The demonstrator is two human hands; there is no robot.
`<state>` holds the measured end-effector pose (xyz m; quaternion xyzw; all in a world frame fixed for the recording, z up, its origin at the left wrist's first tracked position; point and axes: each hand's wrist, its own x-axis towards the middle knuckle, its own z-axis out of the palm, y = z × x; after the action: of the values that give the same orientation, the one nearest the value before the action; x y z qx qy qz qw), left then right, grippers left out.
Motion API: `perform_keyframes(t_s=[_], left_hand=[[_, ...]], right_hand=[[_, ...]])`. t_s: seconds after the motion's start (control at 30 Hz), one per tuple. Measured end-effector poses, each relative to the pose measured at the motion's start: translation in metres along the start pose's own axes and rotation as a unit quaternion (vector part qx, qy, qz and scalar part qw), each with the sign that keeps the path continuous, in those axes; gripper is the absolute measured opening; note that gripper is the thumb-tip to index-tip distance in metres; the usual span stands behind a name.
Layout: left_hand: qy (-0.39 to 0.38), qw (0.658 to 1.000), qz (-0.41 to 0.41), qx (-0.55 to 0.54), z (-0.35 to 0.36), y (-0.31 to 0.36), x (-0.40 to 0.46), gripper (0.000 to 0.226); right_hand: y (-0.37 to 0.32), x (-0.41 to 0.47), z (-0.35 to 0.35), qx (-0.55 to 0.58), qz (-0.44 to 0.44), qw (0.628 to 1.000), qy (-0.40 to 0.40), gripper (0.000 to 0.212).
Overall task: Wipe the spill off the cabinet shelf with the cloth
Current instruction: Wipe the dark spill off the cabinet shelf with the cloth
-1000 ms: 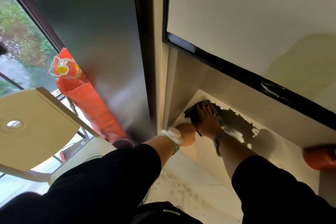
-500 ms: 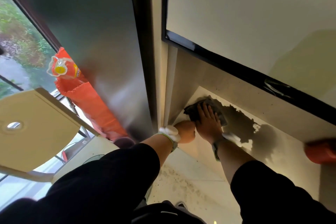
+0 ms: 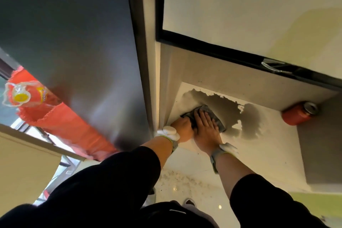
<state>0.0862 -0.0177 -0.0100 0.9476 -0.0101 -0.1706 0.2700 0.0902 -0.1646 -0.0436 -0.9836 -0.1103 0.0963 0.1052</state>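
A dark grey cloth (image 3: 212,114) lies on the pale cabinet shelf (image 3: 259,152), near its left wall. My right hand (image 3: 206,126) presses flat on the cloth with straight fingers. My left hand (image 3: 182,128) sits beside it at the shelf's left front corner, fingers curled; whether it grips the cloth's edge is hidden. A dark wet spill (image 3: 227,105) spreads over the shelf from the back left corner toward the middle, beyond and to the right of the cloth.
A red can (image 3: 298,114) lies on its side at the shelf's back right. A closed cabinet door (image 3: 240,5) hangs above the shelf. To the left are a dark panel (image 3: 74,33), an orange bag (image 3: 61,120) and a window.
My right hand and the cloth have slid from the shelf's back left corner toward the front. The left hand stayed at the left front corner. The view rose, showing more shelf and the can.
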Motion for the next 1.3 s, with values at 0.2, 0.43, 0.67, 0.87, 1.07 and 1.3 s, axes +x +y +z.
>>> perform_keyframes(t_s=[0.2,0.43,0.67,0.87,1.07,1.3], left_hand=[[-0.043,0.996,0.026,0.074,0.002,0.000,0.008,0.030],[-0.064,0.993,0.013,0.098,0.007,0.001,0.015,0.031],[-0.062,0.988,0.000,0.143,0.011,0.009,0.019,0.032],[-0.066,0.985,-0.037,0.156,0.012,0.021,0.020,0.036],[-0.025,0.981,-0.048,0.184,0.016,0.032,0.005,0.033],[0.051,0.978,-0.014,0.204,0.040,0.065,-0.009,0.044]], right_hand=[[0.017,-0.031,0.004,0.022,0.071,0.997,0.012,0.064],[0.043,-0.054,-0.001,0.042,0.161,0.986,0.020,0.067],[0.065,-0.066,-0.005,0.047,0.207,0.977,0.020,0.069],[0.101,-0.078,-0.013,0.051,0.219,0.974,0.018,0.071],[0.127,-0.085,-0.016,0.042,0.194,0.980,0.021,0.071],[0.136,-0.087,-0.016,0.042,0.200,0.978,0.037,0.073]])
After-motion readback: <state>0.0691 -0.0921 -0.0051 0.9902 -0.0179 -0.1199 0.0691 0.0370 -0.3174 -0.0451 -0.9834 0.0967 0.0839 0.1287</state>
